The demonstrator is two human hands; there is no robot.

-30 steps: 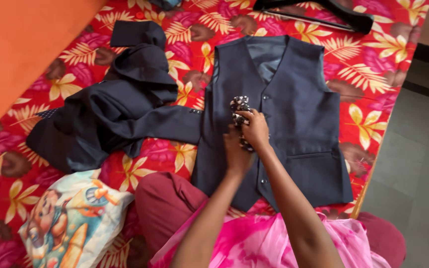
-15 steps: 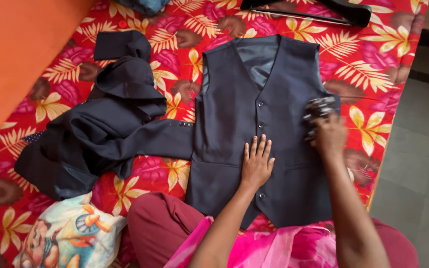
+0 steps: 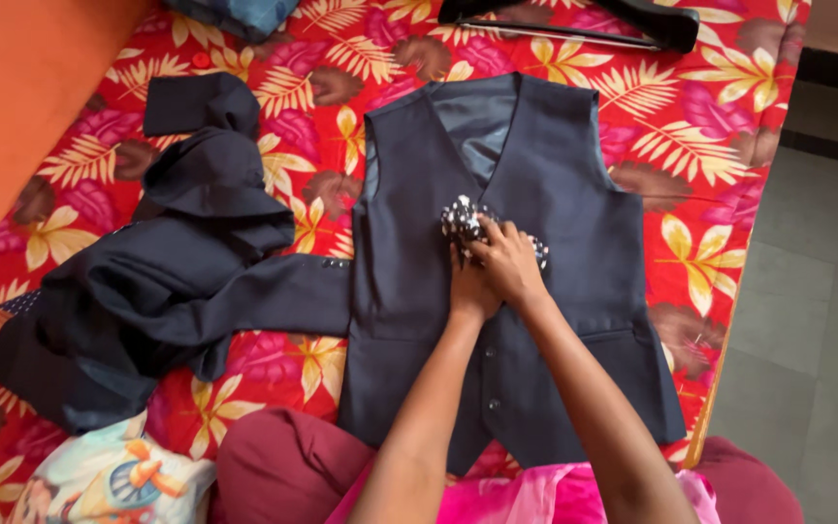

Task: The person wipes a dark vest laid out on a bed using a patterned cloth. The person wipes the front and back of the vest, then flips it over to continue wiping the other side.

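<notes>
A dark navy waistcoat (image 3: pixel 555 175) lies flat and buttoned on a red floral bedsheet (image 3: pixel 691 126). At its chest sits a small black-and-white dotted bow tie (image 3: pixel 460 218). My right hand (image 3: pixel 511 260) grips the bow tie from the right, fingers curled over it. Just below and partly under the right one, my left hand (image 3: pixel 467 291) pinches the same piece against the waistcoat front. Part of the bow tie is hidden by my fingers.
A crumpled dark suit jacket (image 3: pixel 177 281) lies left of the waistcoat, one sleeve touching it. A black hanger (image 3: pixel 574 19) rests at the top. A cartoon-print cloth (image 3: pixel 113 480) is at bottom left. An orange surface (image 3: pixel 21 97) stands left; grey floor (image 3: pixel 807 291) lies right.
My right hand carried the dotted bow tie from the waistcoat's right edge back to its centre. My left hand, flat on the waistcoat before, now closes on the bow tie.
</notes>
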